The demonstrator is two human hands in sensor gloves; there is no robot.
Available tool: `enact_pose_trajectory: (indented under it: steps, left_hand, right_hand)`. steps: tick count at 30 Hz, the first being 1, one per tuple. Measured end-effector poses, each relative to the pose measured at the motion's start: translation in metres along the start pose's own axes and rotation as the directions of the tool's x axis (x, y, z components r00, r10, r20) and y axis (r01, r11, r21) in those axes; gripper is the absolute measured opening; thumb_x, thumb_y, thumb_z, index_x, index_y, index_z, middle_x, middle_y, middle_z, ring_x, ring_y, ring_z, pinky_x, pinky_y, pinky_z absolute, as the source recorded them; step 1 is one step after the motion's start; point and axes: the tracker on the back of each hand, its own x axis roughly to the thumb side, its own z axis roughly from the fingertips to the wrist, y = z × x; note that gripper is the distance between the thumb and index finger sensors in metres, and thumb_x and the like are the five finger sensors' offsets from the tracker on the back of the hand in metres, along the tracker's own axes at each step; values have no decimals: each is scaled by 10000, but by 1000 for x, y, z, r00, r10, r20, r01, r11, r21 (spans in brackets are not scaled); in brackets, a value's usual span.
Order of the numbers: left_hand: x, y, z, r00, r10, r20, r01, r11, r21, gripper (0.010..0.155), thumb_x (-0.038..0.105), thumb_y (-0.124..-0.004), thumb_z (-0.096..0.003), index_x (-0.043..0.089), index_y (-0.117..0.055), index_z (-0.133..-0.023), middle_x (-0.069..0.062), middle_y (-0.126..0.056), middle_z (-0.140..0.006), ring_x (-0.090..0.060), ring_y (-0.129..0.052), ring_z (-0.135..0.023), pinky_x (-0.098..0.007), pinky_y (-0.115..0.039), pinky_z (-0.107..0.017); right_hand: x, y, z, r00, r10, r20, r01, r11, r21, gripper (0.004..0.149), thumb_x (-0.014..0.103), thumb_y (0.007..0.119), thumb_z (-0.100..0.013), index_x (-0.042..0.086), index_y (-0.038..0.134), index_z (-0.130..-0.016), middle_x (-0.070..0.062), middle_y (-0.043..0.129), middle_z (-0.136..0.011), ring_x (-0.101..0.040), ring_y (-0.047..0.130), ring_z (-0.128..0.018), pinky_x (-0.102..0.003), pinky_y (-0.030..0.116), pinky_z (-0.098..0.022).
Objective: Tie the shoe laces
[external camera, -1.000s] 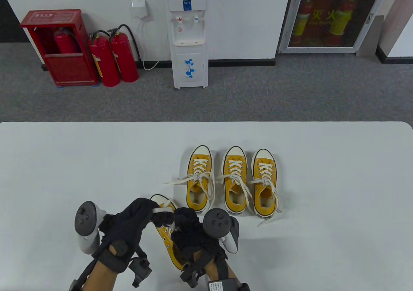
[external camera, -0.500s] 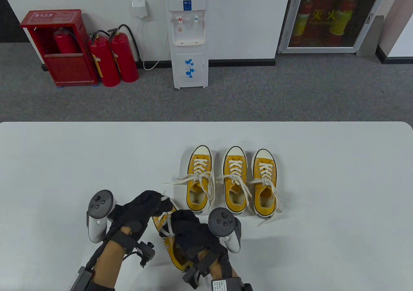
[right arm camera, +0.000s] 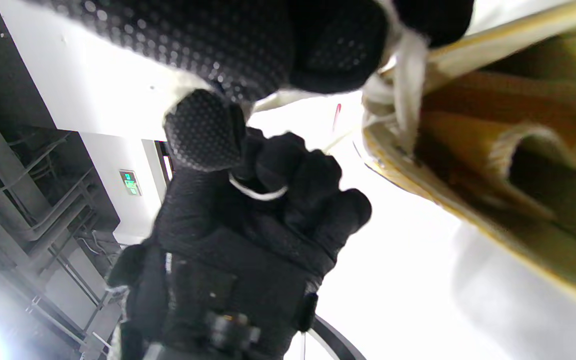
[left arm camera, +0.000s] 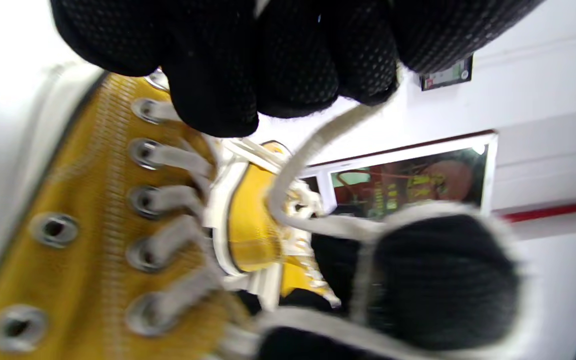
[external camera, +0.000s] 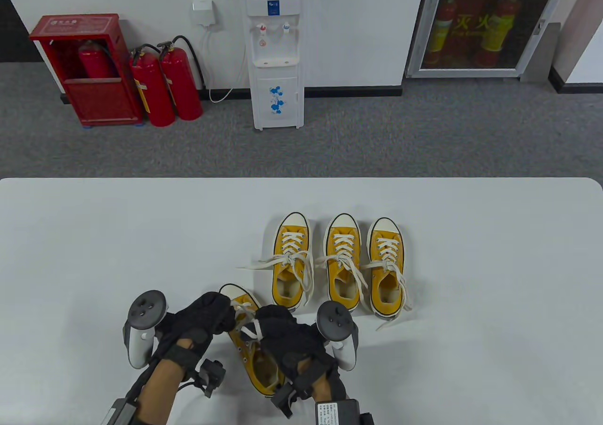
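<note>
A yellow canvas sneaker (external camera: 252, 349) with white laces (external camera: 245, 321) lies at the table's near edge, toe pointing away. My left hand (external camera: 224, 314) sits at its left side and pinches a lace strand (left arm camera: 308, 150) in curled fingers (left arm camera: 268, 65). My right hand (external camera: 266, 323) covers the shoe's opening, and its fingers (right arm camera: 268, 45) curl round another lace strand (right arm camera: 403, 65). The two hands nearly touch above the eyelets (left arm camera: 143, 195). In the right wrist view the left hand (right arm camera: 258, 225) has a thin lace loop across its knuckles. The knot itself is hidden.
Three more yellow sneakers (external camera: 291, 260) (external camera: 343, 260) (external camera: 387, 265) stand side by side just beyond, loose laces spread on the white table (external camera: 94, 236). Past the far table edge are a water dispenser (external camera: 275, 53) and red fire extinguishers (external camera: 165, 85).
A second ago a lace stretched flat between the hands. Since then the left hand moved right and closer to the right hand, which shifted slightly right and toward the near edge.
</note>
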Motion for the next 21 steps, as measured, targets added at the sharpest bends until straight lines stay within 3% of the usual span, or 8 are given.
enact_pose_trajectory:
  steps: [5, 12, 19, 21]
  left_hand:
    - [-8, 0, 4, 982, -179, -67, 181, 983, 19, 383, 576, -712, -513, 272, -915, -629, -25, -1000, -605, -304, -1009, -466, -603, -749, -549]
    - [-12, -5, 11, 888, -440, -133, 439, 898, -36, 402, 610, -722, -496, 279, -951, -505, -4, -1032, -456, -277, -1026, -330, -579, -798, -487]
    - [-15, -14, 19, 721, -682, -125, 683, 729, -43, 402, 621, -742, -481, 286, -964, -456, 4, -1046, -409, -274, -1033, -289, -572, -814, -468]
    - [-16, -17, 19, 704, -701, -114, 701, 712, -47, 405, 622, -742, -480, 285, -966, -457, 2, -1047, -411, -275, -1034, -289, -573, -815, -466]
  right_hand:
    - [-2, -2, 0, 1000, -27, -9, 26, 1000, -7, 399, 167, 803, -410, 262, 951, -768, -7, 615, -1004, -163, 825, -595, -586, 547, -661]
    - [-5, -4, 2, 996, -91, -20, 91, 996, -12, 408, 172, 798, -417, 287, 933, -785, -8, 579, -1030, -165, 823, -616, -617, 495, -680]
    - [-5, -6, 4, 993, -117, -13, 116, 993, -33, 420, 176, 797, -420, 298, 919, -803, -12, 544, -1058, -173, 826, -627, -640, 458, -684]
    - [-5, -6, 4, 993, -117, -11, 117, 993, -28, 422, 178, 797, -421, 296, 917, -807, -10, 530, -1076, -173, 828, -627, -641, 458, -684]
